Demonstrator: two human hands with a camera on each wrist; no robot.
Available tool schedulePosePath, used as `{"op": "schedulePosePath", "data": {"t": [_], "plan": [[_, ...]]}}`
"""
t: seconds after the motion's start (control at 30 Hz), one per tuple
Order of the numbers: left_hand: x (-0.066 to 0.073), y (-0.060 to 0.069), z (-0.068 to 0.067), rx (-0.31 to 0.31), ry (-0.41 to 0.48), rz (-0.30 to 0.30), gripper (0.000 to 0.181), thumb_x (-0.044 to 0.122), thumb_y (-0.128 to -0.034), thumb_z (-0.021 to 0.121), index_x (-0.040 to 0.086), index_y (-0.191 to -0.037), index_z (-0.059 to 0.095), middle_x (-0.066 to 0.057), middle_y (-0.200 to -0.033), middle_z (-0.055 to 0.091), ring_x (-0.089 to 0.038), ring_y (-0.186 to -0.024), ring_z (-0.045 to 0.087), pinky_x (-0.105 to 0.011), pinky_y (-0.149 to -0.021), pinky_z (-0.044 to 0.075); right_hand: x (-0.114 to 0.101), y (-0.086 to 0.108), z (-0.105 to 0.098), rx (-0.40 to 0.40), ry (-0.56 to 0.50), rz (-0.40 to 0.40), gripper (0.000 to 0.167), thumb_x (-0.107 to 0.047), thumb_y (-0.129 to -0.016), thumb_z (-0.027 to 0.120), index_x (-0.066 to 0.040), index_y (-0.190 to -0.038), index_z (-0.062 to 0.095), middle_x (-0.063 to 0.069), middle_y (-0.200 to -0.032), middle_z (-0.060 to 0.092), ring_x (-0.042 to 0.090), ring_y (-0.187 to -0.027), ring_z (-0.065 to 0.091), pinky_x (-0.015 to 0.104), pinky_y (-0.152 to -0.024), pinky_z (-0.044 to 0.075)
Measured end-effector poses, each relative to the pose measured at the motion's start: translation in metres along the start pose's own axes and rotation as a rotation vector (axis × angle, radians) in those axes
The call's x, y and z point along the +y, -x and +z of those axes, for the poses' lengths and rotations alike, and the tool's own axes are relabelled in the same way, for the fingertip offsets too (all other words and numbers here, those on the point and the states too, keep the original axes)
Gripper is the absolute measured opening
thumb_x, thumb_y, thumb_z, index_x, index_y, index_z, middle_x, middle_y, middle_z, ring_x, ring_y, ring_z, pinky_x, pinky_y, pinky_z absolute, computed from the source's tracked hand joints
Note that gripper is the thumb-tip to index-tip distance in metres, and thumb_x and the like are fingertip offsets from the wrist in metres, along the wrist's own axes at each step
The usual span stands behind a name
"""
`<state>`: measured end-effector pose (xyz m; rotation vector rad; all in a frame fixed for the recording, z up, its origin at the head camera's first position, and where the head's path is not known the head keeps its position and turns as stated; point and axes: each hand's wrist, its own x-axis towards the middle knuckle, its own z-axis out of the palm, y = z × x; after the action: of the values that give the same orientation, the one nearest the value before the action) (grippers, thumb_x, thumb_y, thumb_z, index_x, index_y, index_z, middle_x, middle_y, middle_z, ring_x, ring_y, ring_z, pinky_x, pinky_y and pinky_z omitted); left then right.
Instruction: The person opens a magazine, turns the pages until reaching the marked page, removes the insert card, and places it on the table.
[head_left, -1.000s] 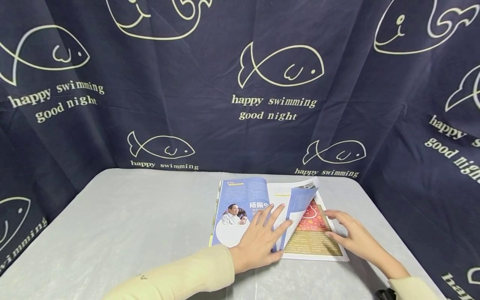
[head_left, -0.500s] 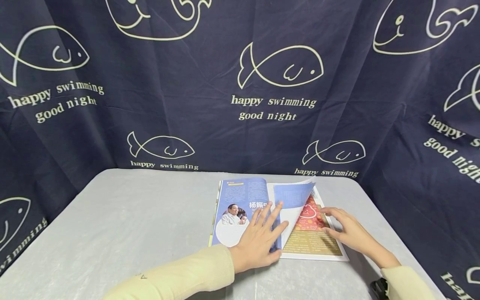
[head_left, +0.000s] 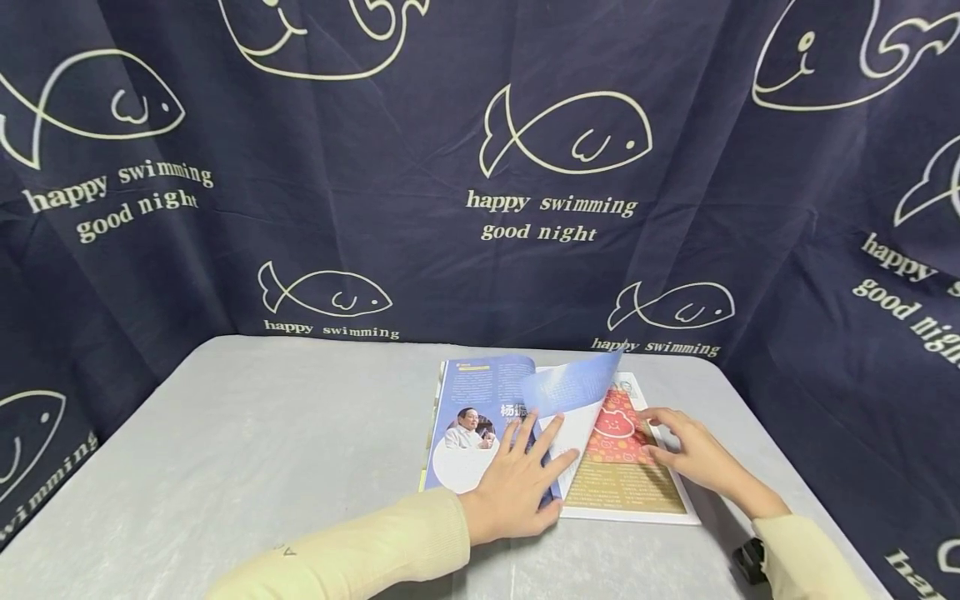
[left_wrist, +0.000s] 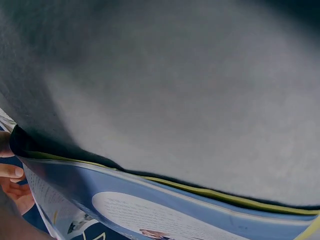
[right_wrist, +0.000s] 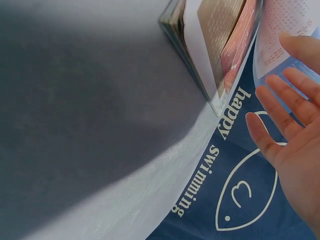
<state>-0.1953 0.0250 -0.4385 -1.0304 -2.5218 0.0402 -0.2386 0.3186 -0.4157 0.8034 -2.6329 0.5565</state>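
An open magazine (head_left: 459, 385) lies toward the right of the table. My left hand (head_left: 516, 492) rests across its middle with fingers spread, and a blue-and-white page (head_left: 573, 383) stands curled up beside those fingers. Beneath that page, on the right-hand side, a flat red rectangle (head_left: 617, 450) with a pale cartoon outline lies over brown print. My right hand (head_left: 701, 450) is at the rectangle's right edge, index finger and thumb apart; whether they touch it I cannot tell. In the right wrist view, that hand (right_wrist: 295, 140) shows loosely extended fingers and nothing gripped.
A grey cloth-covered table (head_left: 300, 442) extends to the left of the magazine. Dark blue curtains (head_left: 420, 250) with fish drawings hang behind and at both sides. A small black object (head_left: 748, 560) shows by the right sleeve.
The curled page has swung further left, uncovering more of the red rectangle. My right hand has moved left, and the rectangle has shifted slightly left. The left hand has barely moved.
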Motion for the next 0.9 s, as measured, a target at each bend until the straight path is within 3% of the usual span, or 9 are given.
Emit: {"op": "schedulePosePath", "data": {"t": [0.3, 0.53, 0.9], "plan": [[0.0, 0.001, 0.004, -0.006, 0.031, -0.005, 0.055, 0.05, -0.0827, 0.047, 0.034, -0.135, 0.041, -0.013, -0.151, 0.016, -0.044, -0.133, 0.022, -0.057, -0.1, 0.027, 0.009, -0.01, 0.002, -0.039, -0.035, 0.028, 0.04, -0.003, -0.071, 0.071, -0.001, -0.109, 0.059, 0.014, -0.103, 0.063, 0.031, -0.091, 0.059, 0.045, -0.073, 0.047], [-0.001, 0.004, 0.002, -0.032, 0.045, -0.02, 0.055, 0.052, -0.0852, 0.044, 0.027, -0.135, 0.042, -0.013, -0.151, 0.019, -0.039, -0.135, 0.023, -0.053, -0.103, 0.026, 0.016, -0.019, 0.004, -0.05, -0.059, 0.047, 0.04, -0.004, -0.071, 0.071, 0.001, -0.109, 0.058, 0.016, -0.102, 0.063, 0.033, -0.091, 0.059, 0.043, -0.072, 0.047], [-0.002, 0.005, 0.003, 0.01, 0.021, -0.018, 0.059, 0.058, -0.0838, 0.042, 0.016, -0.125, 0.047, -0.009, -0.142, 0.038, -0.024, -0.127, 0.041, -0.047, -0.101, 0.031, 0.025, -0.03, 0.007, -0.08, -0.09, 0.112, 0.041, -0.006, -0.073, 0.07, 0.002, -0.111, 0.057, 0.021, -0.105, 0.062, 0.038, -0.094, 0.058, 0.049, -0.074, 0.046]]}}
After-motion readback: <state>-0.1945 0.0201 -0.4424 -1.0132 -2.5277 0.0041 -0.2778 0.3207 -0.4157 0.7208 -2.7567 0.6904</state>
